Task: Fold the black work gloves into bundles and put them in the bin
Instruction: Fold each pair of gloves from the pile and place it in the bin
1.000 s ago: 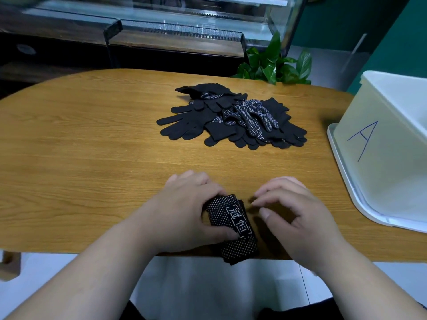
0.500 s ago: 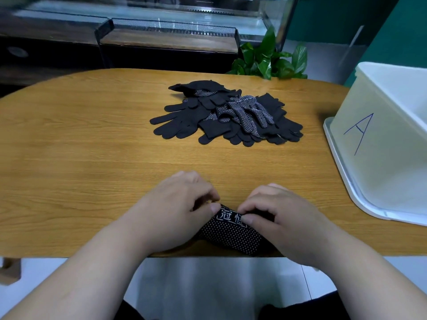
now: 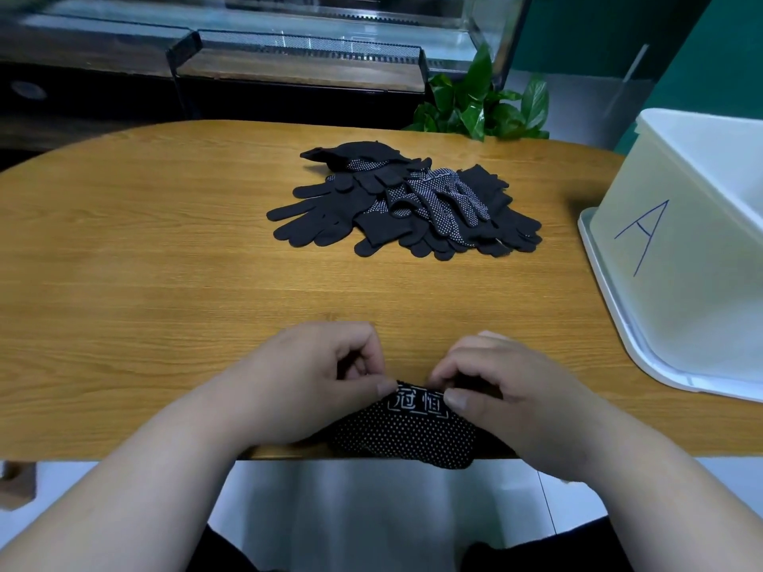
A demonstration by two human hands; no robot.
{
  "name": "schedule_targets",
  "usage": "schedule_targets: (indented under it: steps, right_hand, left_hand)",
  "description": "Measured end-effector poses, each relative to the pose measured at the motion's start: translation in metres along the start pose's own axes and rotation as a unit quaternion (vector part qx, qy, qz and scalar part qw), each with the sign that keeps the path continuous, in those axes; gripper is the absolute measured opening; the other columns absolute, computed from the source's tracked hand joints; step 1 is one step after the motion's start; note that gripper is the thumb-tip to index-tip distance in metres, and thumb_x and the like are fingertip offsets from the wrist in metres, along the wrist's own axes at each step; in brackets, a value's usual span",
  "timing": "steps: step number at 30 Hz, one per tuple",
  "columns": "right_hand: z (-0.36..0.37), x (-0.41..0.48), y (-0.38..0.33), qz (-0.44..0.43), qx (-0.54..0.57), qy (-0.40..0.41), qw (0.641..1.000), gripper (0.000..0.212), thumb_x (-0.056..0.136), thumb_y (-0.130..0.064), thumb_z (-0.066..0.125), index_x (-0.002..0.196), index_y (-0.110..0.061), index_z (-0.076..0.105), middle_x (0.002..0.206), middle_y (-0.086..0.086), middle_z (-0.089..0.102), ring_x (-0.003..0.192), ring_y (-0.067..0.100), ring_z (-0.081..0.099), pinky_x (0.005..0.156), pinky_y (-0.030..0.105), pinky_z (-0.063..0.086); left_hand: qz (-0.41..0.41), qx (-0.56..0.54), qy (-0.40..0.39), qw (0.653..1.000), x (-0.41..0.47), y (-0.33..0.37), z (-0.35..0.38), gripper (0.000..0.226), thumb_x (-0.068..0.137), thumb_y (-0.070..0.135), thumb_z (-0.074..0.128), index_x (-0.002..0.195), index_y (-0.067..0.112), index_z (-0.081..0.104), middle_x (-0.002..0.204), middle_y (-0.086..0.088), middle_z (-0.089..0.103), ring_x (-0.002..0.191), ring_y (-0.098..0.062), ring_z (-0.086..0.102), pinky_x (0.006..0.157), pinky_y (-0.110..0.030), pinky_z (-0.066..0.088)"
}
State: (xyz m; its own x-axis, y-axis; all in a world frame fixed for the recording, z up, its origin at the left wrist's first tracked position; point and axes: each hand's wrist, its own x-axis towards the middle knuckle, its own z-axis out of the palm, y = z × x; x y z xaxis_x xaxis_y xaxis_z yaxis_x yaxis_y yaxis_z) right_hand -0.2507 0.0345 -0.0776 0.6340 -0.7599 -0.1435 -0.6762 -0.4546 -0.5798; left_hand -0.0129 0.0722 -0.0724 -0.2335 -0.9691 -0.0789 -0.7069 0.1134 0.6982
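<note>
Bundle (image 3: 406, 437) has turned square to the edge since a second ago. Left hand (image 3: 313, 381) and right hand (image 3: 508, 400) each have a pinch grip on its top hem. Fold unfinished — pile (image 3: 404, 204) untouched, bin (image 3: 681, 249) contents hidden.

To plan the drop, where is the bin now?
In the head view, the white bin marked A stands at the table's right edge, right of the glove pile.

Table (image 3: 165, 262): warm wood-grain top with rounded far corners; its near edge runs across the lower view.
Display case (image 3: 313, 43): glass with dark frames, standing beyond the table's far edge.
Plant (image 3: 479, 105): green leaves just behind the table's far right edge.
Wall (image 3: 598, 43): dark teal, far right.
Floor (image 3: 351, 501): pale and glossy below the table's near edge.
Light: soft and even, with faint reflections on the glass.
</note>
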Motion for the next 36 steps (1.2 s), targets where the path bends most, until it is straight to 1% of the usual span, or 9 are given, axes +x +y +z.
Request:
schedule_targets:
  steps: [3,6,9,14,16,25,29,32,36]
  right_hand:
    - [-0.003,-0.002,0.0,0.034,0.086,0.014,0.996,0.016,0.096,-0.036,0.055,0.091,-0.044,0.068,0.097,-0.025,0.062,0.098,-0.002,0.055,0.08,0.022,0.04]
    - [-0.006,-0.005,-0.003,0.073,0.179,0.026,0.981,0.017,0.094,-0.026,0.062,0.089,-0.04,0.07,0.086,-0.014,0.07,0.081,0.005,0.064,0.072,0.023,0.048]
    - [-0.008,-0.008,-0.007,0.076,0.238,0.084,0.965,0.02,0.089,-0.017,0.069,0.081,-0.034,0.073,0.08,-0.001,0.071,0.073,0.009,0.063,0.065,0.014,0.047]
    - [-0.023,-0.025,-0.02,0.083,0.337,0.108,0.932,0.021,0.09,-0.011,0.067,0.082,-0.028,0.077,0.082,0.003,0.074,0.077,0.014,0.068,0.07,0.024,0.054]
    - [-0.032,-0.035,-0.024,0.084,0.369,0.109,0.919,0.021,0.09,-0.008,0.067,0.081,-0.024,0.078,0.08,0.002,0.074,0.075,0.013,0.068,0.068,0.023,0.053]
    - [-0.091,-0.092,-0.048,0.045,0.339,0.231,0.911,0.004,0.079,-0.033,0.074,0.08,-0.029,0.076,0.079,0.002,0.073,0.073,0.016,0.063,0.073,0.032,0.05]
    - [-0.138,-0.118,-0.045,0.026,0.296,0.271,0.916,0.013,0.086,-0.021,0.072,0.078,-0.032,0.075,0.072,0.003,0.068,0.065,0.021,0.055,0.063,0.027,0.045]
    - [-0.174,-0.132,-0.03,0.036,0.277,0.279,0.919,0.02,0.088,-0.016,0.07,0.074,-0.03,0.074,0.064,-0.005,0.063,0.06,0.005,0.052,0.057,0.016,0.04]
    - [-0.222,-0.142,0.002,0.079,0.257,0.294,0.917,0.016,0.09,-0.02,0.068,0.077,-0.027,0.075,0.074,0.002,0.069,0.062,0.007,0.057,0.059,0.018,0.043]
  left_hand:
    - [0.015,-0.078,0.028,0.996,0.001,-0.005,0.001,0.019,0.076,0.051,0.072,0.081,0.034,0.064,0.077,0.007,0.068,0.07,-0.008,0.06,0.063,-0.021,0.048]
    - [0.031,-0.144,0.055,0.988,0.0,-0.007,0.004,0.027,0.068,0.06,0.067,0.076,0.033,0.067,0.08,-0.001,0.072,0.078,-0.027,0.066,0.074,-0.049,0.054]
    - [0.033,-0.186,0.074,0.979,0.0,-0.004,0.007,0.027,0.067,0.058,0.071,0.071,0.032,0.067,0.081,-0.016,0.07,0.079,-0.042,0.061,0.073,-0.056,0.053]
    - [0.008,-0.279,0.042,0.959,-0.005,0.022,-0.01,0.016,0.068,0.03,0.091,0.067,0.025,0.076,0.079,-0.021,0.071,0.067,-0.018,0.06,0.065,-0.025,0.051]
    - [0.005,-0.295,0.016,0.955,-0.007,0.035,-0.017,0.005,0.067,0.019,0.082,0.067,0.021,0.078,0.077,-0.021,0.072,0.064,-0.012,0.061,0.061,-0.017,0.05]
    - [0.036,-0.23,-0.004,0.972,0.008,0.127,-0.053,0.016,0.066,0.02,0.089,0.074,0.011,0.078,0.072,-0.009,0.073,0.064,-0.011,0.059,0.062,-0.021,0.049]
    - [0.048,-0.2,-0.003,0.979,0.029,0.181,-0.059,0.013,0.064,0.026,0.081,0.073,0.017,0.08,0.071,-0.01,0.072,0.063,-0.012,0.059,0.062,-0.024,0.049]
    - [0.057,-0.158,-0.006,0.986,0.055,0.218,-0.055,0.008,0.076,0.015,0.081,0.072,0.021,0.079,0.067,-0.003,0.071,0.06,-0.008,0.058,0.059,-0.023,0.047]
    - [0.041,-0.135,-0.008,0.99,0.099,0.266,-0.04,0.009,0.081,0.013,0.08,0.073,0.017,0.078,0.056,0.004,0.063,0.046,-0.007,0.052,0.046,-0.02,0.042]
